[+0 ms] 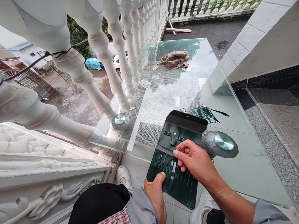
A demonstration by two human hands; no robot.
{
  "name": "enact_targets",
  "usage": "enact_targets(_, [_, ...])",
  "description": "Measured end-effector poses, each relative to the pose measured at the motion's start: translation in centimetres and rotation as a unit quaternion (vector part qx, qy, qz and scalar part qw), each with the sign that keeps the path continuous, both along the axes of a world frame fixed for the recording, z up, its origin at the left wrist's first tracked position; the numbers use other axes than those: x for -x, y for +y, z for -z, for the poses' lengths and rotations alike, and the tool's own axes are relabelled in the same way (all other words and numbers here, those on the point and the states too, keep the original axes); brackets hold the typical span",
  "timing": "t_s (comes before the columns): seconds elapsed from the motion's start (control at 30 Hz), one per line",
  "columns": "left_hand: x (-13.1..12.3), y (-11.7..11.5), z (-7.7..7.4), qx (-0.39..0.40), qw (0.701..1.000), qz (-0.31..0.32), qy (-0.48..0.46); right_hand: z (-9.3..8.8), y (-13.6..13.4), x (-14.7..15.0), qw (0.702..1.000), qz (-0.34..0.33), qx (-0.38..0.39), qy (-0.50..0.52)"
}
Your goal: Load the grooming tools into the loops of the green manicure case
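Plainly, the left hand (155,194) grips the lower left edge of a dark green, leather-look manicure case (181,191), thumb pressed on its front. The right hand (191,157) pinches a slim tool (171,158) between thumb and forefinger, its other fingers curled; whether the tool's lower end sits in a loop is unclear. The case lies unfolded at the near edge of a smooth glass tabletop (243,168), its black-lined flap (187,120) carrying one snap stud. Several narrow metal tools stand in a row of elastic-like loops, partly covered by the right hand, so their number cannot be told.

Behind the flap, which hides part of them, green and silver nail clippers (199,112) and scissors (211,120) crowd together. Two faceted table legs (121,124) show, each capped by one shiny round disc. One crumpled, brown, fluffy cloth (174,60) rests farther back. Turned white balusters (109,62) line the left, and two white sneakers (124,177) stand on pale tiles (174,214) below.
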State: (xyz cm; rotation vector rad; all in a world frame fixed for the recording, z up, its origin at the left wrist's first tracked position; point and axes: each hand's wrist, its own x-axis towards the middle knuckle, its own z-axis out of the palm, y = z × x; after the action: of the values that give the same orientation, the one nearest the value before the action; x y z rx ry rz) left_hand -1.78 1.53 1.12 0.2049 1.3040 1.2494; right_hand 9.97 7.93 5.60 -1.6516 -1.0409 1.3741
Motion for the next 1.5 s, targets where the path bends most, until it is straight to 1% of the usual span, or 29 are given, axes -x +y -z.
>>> enact_targets(0.1, [-0.2, 0.2, -0.7, -0.017, 0.999, -0.019, 0.025, 0.1, -0.3, 0.0, 1.0, 0.005, 0.004, -0.006])
enact_targets(0.17, [-0.2, 0.3, -0.8, -0.016, 0.999, -0.022, 0.034, 0.3, -0.3, 0.1, 1.0, 0.007, 0.003, -0.009])
enact_targets(0.3, [-0.1, 0.3, -0.5, 0.008, 1.0, -0.002, 0.01, 0.5, -0.1, 0.2, 1.0, 0.016, -0.002, -0.022])
enact_targets(0.43, [0.0, 0.2, -0.2, 0.004, 1.0, 0.008, 0.006, 0.4, 0.1, 0.4, 0.999, 0.02, -0.009, -0.037])
enact_targets(0.6, [0.1, 0.0, 0.0, -0.019, 0.999, 0.019, 0.043, 0.4, 0.3, 0.5, 0.999, 0.009, -0.012, -0.046])
enact_targets(0.7, [0.4, -0.2, 0.1, -0.014, 0.997, 0.034, 0.065, 0.2, 0.5, 0.4, 0.999, -0.004, 0.009, -0.036])
enact_targets(0.77, [0.5, -0.2, 0.3, -0.007, 0.996, 0.045, 0.083, 0.1, 0.5, 0.4, 0.999, 0.0, 0.022, -0.031])
enact_targets(0.9, [0.5, -0.5, 0.4, -0.002, 0.992, 0.06, 0.111, -0.3, 0.6, 0.4, 0.999, -0.007, 0.03, -0.038])
enact_targets(1.03, [0.4, -0.7, 0.4, -0.001, 0.991, 0.073, 0.109, -0.4, 0.7, 0.1, 0.997, -0.046, 0.051, -0.045])
enact_targets(1.1, [0.4, -0.7, 0.3, 0.0, 0.991, 0.073, 0.11, -0.3, 0.7, -0.1, 0.996, -0.053, 0.057, -0.041])
enact_targets(1.27, [0.5, -0.6, -0.1, -0.01, 0.994, 0.073, 0.086, -0.1, 0.6, -0.4, 0.998, -0.038, 0.055, -0.012])
enact_targets(1.37, [0.5, -0.6, -0.4, -0.012, 0.995, 0.068, 0.071, -0.1, 0.5, -0.5, 0.999, -0.025, 0.034, -0.02])
enact_targets(1.5, [0.5, -0.7, -0.4, -0.019, 0.996, 0.073, 0.055, 0.0, 0.4, -0.4, 0.998, -0.039, 0.022, -0.04])
